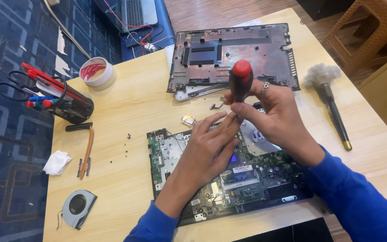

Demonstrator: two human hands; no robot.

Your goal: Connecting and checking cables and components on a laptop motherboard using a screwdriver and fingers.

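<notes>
An opened laptop base with its green circuit board [242,179] lies on the wooden table [135,107] in front of me. My right hand [274,112] grips a screwdriver with a red and black handle [240,78], held upright over the board. My left hand [211,143] lies flat above the board, its fingertips touching the screwdriver shaft just below the handle. The tip of the screwdriver is hidden behind my fingers.
The laptop's grey bottom cover [234,56] lies at the back. A dusting brush [330,96] lies right. On the left stand a pen holder with scissors [63,101], a tape roll [96,71], a cooling fan [78,208], a white cloth [57,162], an orange ribbon cable [86,152] and loose screws [128,135].
</notes>
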